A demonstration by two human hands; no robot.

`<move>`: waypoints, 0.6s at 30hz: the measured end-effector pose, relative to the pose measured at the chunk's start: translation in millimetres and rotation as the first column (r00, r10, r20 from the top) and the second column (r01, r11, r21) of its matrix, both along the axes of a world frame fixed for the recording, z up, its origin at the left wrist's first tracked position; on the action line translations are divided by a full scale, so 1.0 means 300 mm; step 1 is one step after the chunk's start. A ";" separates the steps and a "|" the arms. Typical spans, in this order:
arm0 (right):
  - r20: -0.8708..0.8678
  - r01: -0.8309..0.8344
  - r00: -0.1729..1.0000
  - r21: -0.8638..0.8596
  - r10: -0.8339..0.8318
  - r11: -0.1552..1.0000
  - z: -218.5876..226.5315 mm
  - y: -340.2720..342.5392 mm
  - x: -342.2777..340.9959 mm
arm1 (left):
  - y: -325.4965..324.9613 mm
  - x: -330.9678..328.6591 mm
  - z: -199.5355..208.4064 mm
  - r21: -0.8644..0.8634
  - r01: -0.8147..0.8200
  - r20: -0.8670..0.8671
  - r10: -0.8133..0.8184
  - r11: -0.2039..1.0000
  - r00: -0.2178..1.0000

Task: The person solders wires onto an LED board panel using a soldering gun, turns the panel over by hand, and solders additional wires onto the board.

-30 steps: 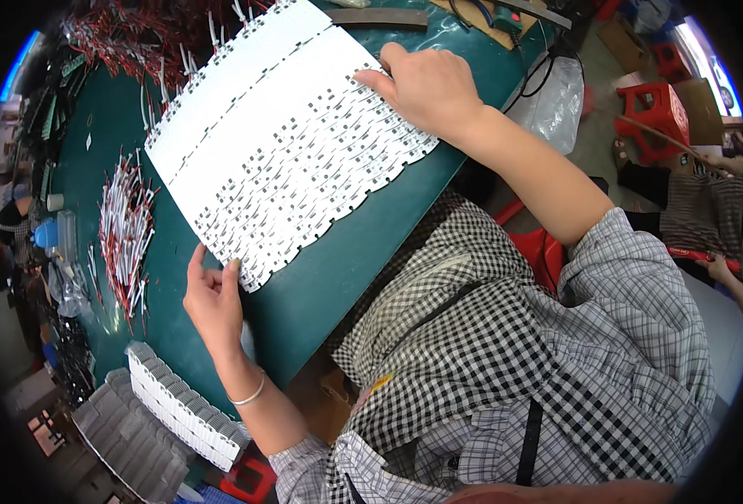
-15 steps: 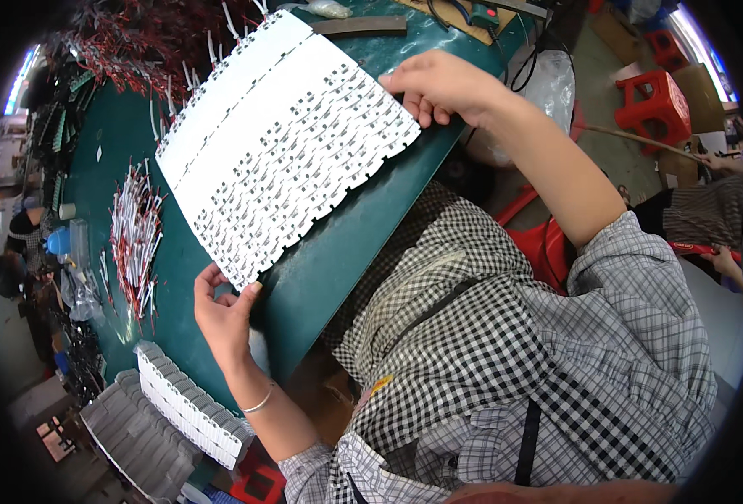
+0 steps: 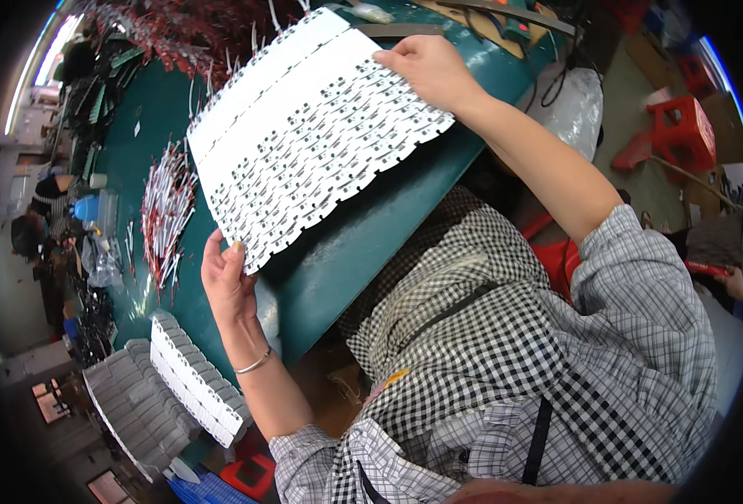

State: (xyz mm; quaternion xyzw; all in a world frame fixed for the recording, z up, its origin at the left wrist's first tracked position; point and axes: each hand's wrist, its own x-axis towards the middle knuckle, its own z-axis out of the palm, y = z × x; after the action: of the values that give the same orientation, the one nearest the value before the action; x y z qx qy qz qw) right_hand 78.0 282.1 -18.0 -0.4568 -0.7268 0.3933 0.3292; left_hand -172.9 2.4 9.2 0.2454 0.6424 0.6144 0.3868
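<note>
A large white panel [image 3: 304,160], apparently made of overlapping circuit board strips, tilts above the green table. Rows of small black marks cover it, and its near edge is scalloped. White wires [image 3: 254,42] stick out along its far edge. My left hand [image 3: 230,273] pinches the near left corner, thumb on top. At the panel's right edge, my right hand [image 3: 426,71] grips with thumb and fingers, the fingertips partly hidden. Left of the panel, a bundle of white and red wires [image 3: 168,214] lies on the table.
Stacked grey-white board strips [image 3: 195,382] stand at the table's near left. Heaped red wires [image 3: 161,38] lie at the far side, near a curved grey bar [image 3: 401,31]. Tools lie at the far right. A red stool [image 3: 682,130] stands on the floor, with another person's hand beyond my right arm.
The view has shifted, so the table and panel appear further right and higher. My right hand has slid farther up the panel's right edge. My left hand still holds the near left corner.
</note>
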 end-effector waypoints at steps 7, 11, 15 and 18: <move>-0.045 0.024 0.999 0.189 -0.016 0.982 -0.005 0.037 -0.075 | 0.060 -0.105 -0.032 -0.113 0.045 -0.164 -0.063 0.993 0.984; 0.091 0.009 0.995 0.327 -0.041 0.945 -0.041 0.055 -0.066 | 0.101 -0.097 -0.043 -0.381 0.019 -0.432 -0.196 0.924 0.880; 0.241 -0.018 0.965 0.460 -0.105 0.888 -0.047 0.042 -0.056 | 0.115 -0.085 -0.028 -0.430 0.045 -0.506 -0.282 0.902 0.815; 0.371 -0.086 0.916 0.548 -0.150 0.832 -0.053 0.028 -0.045 | 0.107 -0.056 -0.014 -0.429 -0.019 -0.551 -0.245 0.903 0.798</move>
State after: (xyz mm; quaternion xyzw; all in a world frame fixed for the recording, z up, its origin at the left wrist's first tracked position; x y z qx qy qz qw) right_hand 64.6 290.5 -33.9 -0.4243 -0.8528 0.0588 0.2987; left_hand -189.5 34.5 4.9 0.3759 0.8293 0.3320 0.2465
